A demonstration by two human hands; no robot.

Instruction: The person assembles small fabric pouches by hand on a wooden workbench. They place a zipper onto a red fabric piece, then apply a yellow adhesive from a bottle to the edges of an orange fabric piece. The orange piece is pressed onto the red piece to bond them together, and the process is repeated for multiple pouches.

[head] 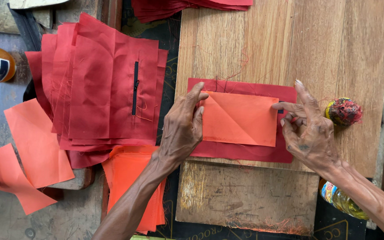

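My left hand (182, 126) lies flat and open on the left edge of the orange cloth piece (241, 119), pressing it down. My right hand (308, 131) pinches the piece's right edge with its fingertips. The orange piece lies between my hands on a red cloth piece (245, 152) on the wooden worktop (290, 44). Left of my left hand sits a stack of red pieces (98, 89); just right of my right hand, a ball of thread scraps (344, 111).

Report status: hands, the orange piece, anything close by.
Left hand flat on orange fabric piece, right hand pinching its right edge. Piece lies on red fabric piece on wooden board. Thread ball beside right hand.
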